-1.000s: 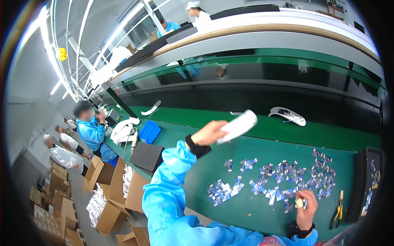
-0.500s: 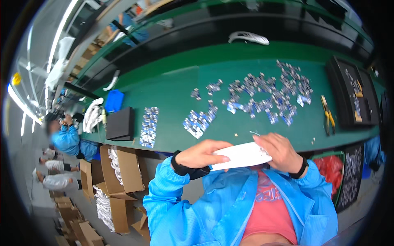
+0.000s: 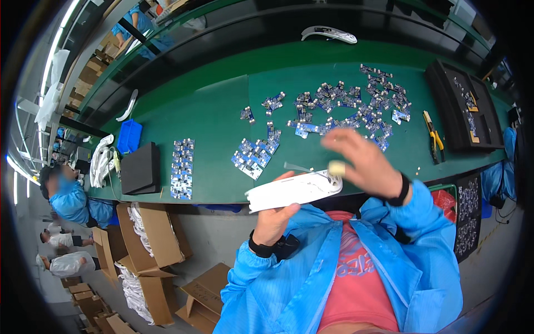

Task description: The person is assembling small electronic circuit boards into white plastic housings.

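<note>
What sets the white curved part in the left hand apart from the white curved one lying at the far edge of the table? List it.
The held white part is gripped by the left hand near the body, off the green table; the far white part lies untouched at the table's back edge. The held one shows a round opening at its right end, under the right hand; the far one shows a dark strip along its top. Both are long, white and curved.
</note>
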A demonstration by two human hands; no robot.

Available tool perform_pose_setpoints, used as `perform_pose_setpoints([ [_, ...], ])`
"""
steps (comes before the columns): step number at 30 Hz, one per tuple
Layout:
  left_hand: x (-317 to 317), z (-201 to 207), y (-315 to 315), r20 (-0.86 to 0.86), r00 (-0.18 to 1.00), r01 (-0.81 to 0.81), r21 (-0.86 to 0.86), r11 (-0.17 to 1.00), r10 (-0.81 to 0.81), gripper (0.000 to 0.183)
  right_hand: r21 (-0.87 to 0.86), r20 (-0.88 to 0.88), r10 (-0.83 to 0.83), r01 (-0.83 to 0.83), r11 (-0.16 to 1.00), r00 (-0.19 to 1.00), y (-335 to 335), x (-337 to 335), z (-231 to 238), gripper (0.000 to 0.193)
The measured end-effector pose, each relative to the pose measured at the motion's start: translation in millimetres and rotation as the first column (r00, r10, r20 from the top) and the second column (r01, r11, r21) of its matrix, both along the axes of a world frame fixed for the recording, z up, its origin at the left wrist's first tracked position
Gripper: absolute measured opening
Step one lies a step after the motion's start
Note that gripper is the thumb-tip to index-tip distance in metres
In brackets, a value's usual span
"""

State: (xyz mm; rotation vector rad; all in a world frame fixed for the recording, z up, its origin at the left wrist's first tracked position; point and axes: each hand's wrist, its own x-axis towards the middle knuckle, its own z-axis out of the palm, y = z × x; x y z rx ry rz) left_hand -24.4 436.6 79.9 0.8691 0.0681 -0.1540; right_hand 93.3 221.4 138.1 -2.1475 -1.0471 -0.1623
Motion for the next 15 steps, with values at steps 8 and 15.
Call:
perform_pose_setpoints([
  [8, 3, -10, 19, 0.099, 0.995, -0.024, 0.025, 0.999, 0.022, 0.063, -0.320, 0.181, -0.024, 0.082, 0.944, 0.983, 52, 70, -54, 0.011],
  [15, 13, -12, 25, 0.148, 0.989, 0.001, -0.023, 1.000, 0.003, 0.064, -0.045, 0.125, -0.135, 0.142, 0.989, 0.983, 40, 67, -31, 0.016],
])
